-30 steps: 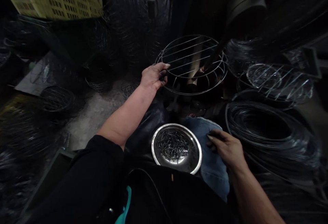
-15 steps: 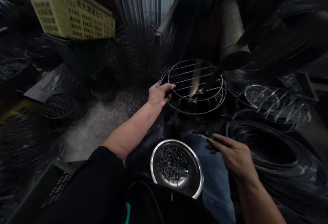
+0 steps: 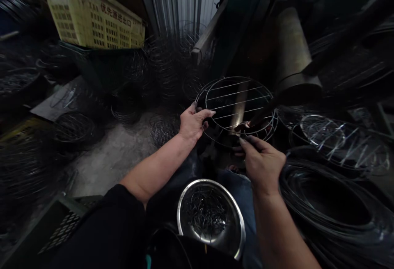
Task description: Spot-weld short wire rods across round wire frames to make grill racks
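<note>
My left hand (image 3: pixel 193 124) grips the left rim of a round wire rack (image 3: pixel 227 105), thumb on top, and holds it out in front of me. Close to the rack's near rim is my right hand (image 3: pixel 264 160), its thumb and fingers pinched together; whatever lies between the fingertips is too small and dark to make out. Just beyond those fingertips, a dark machine arm ends in a coppery tip (image 3: pixel 248 125) at the rack's near side. A brass-coloured rod (image 3: pixel 239 111) shows through the bars. In my lap, a steel bowl (image 3: pixel 229 238) contains many short metal pieces (image 3: pixel 206 211).
A thick cylinder (image 3: pixel 294 43) of the machine hangs at upper right. Coiled wire (image 3: pixel 326 203) and more wire racks (image 3: pixel 338 137) lie on the right. At upper left a yellow crate (image 3: pixel 92 19) rests on a dark green bin (image 3: pixel 101 70). Wire goods crowd the left floor.
My right hand has moved up and left, from above my knee to the rack's near rim. My left hand still grips the rack. The view has shifted slightly.
</note>
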### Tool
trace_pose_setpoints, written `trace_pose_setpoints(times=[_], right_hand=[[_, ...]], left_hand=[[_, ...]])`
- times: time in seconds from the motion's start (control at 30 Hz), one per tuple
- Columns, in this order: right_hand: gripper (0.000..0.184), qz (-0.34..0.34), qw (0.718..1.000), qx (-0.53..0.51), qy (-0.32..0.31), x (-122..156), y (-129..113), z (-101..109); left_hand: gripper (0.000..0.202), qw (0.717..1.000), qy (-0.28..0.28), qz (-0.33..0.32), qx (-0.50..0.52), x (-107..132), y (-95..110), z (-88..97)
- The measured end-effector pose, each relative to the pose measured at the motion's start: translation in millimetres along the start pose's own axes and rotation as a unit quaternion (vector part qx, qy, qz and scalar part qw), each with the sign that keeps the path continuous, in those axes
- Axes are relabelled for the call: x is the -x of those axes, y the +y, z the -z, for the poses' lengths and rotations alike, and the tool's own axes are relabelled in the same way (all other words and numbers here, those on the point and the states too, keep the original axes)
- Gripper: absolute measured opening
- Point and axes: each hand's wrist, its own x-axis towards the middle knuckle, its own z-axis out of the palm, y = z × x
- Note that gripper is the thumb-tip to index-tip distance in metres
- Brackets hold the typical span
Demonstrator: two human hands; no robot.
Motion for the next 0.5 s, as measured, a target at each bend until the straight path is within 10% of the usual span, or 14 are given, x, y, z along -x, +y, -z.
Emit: trace_pose_setpoints(times=[0.5], right_hand=[[0.035, 0.005, 0.993, -0.106, 0.052, 7.7, 13.5, -5.6]], left_hand=[[0.041, 1.000, -0.017, 0.003, -0.012, -8.5, 4.1, -2.8]])
